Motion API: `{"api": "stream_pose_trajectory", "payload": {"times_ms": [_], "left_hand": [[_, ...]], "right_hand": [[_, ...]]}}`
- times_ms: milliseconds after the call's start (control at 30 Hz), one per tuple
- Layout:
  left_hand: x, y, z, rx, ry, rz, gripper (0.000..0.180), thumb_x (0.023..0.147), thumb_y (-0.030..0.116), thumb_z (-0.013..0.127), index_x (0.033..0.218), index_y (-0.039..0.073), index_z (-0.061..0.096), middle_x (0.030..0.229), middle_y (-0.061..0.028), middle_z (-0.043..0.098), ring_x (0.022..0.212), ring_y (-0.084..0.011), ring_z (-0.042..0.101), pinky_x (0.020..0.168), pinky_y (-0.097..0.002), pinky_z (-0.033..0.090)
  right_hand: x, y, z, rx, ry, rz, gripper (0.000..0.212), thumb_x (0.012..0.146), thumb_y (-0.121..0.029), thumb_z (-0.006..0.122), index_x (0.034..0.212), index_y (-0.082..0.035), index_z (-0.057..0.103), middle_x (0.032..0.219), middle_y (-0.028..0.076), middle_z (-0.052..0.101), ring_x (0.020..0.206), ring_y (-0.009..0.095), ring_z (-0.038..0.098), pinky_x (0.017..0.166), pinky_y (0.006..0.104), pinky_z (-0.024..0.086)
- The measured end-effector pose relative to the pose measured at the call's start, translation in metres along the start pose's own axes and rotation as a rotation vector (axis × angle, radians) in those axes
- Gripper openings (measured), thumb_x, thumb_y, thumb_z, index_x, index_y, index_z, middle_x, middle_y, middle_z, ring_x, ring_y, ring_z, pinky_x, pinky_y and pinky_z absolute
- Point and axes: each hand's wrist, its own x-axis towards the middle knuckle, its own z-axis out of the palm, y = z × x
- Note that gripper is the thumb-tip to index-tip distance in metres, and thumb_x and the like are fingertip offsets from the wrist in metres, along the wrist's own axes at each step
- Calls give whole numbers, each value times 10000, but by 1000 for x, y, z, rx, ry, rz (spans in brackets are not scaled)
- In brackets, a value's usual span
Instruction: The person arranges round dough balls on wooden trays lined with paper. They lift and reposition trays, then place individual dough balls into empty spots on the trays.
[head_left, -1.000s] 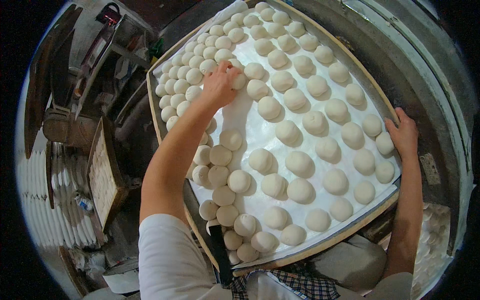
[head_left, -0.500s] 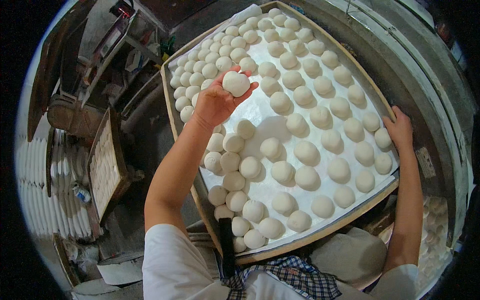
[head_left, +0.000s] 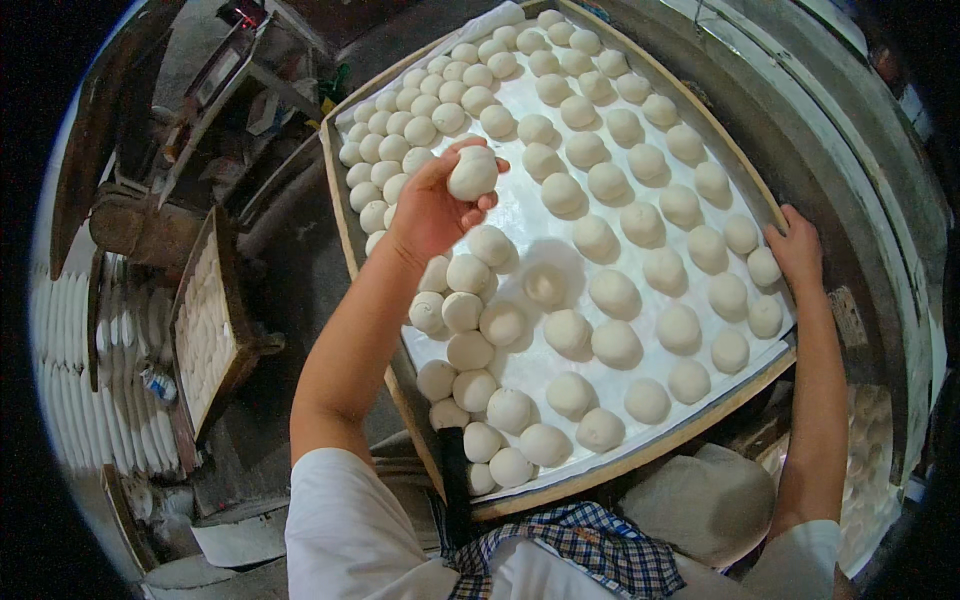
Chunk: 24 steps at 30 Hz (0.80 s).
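Note:
A big wooden tray [head_left: 338, 200] lined with a white sheet [head_left: 520, 212] lies tilted before me, bearing many round white dough balls [head_left: 643, 225]. My left hand [head_left: 432, 208] is raised over the tray's left half. It is closed on one dough ball [head_left: 473, 173], thumb on one side and fingers curled beneath. Close under that hand, smaller dough balls sit packed together on the left; larger ones stand in spaced rows to the right. My right hand [head_left: 797, 248] grips the tray's right edge, its fingertips partly hidden by the rim.
To the left stands a smaller tilted tray [head_left: 205, 325] of pale pieces, next to rows of long white folds [head_left: 120, 370]. A cluttered wooden rack [head_left: 235, 85] is at the far left. Down on the right lies another surface with round pieces [head_left: 868, 470].
My left hand has turned and its fingers have curled in around the dough ball, which lay on the open fingers before. My right hand stays on the tray's edge.

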Motion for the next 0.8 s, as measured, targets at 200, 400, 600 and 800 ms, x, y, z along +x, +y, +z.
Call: {"api": "stream_pose_trajectory", "payload": {"times_ms": [200, 400, 600, 800], "left_hand": [[38, -32, -46, 1529, 297, -24, 418, 826, 150, 533, 1230, 62, 470, 1073, -155, 547, 789, -249, 608, 587, -338, 482], [54, -56, -27, 1936, 284, -159, 395, 778, 320, 643, 995, 13, 521, 1155, -218, 489, 917, -405, 573, 823, -453, 471], [72, 8, -53, 1855, 429, 44, 371, 755, 206, 629, 1106, 92, 583, 1096, -144, 564, 1003, -341, 553, 846, -415, 471], [83, 15, -107, 2251, 176, 133, 458, 672, 49, 627, 1121, 130, 586, 1134, -112, 569, 999, -330, 556, 870, -393, 466]], "right_hand": [[4, -10, 2, -11, -22, 12, 520, 735, -304, 667, 1155, -14, 568, 1056, 229, 613, 977, 365, 599, 853, 411, 470], [-2, -13, -6, -40, 2, 17, 514, 740, -302, 669, 1150, -8, 568, 1041, 239, 613, 975, 363, 600, 832, 413, 476], [-1, -15, -5, 2, -48, 32, 510, 743, -289, 664, 1155, -5, 563, 1014, 248, 618, 944, 370, 610, 823, 415, 479], [0, -24, -4, -32, -68, 69, 505, 747, -287, 660, 1157, -8, 561, 1008, 247, 619, 945, 370, 608, 818, 421, 482]]}}
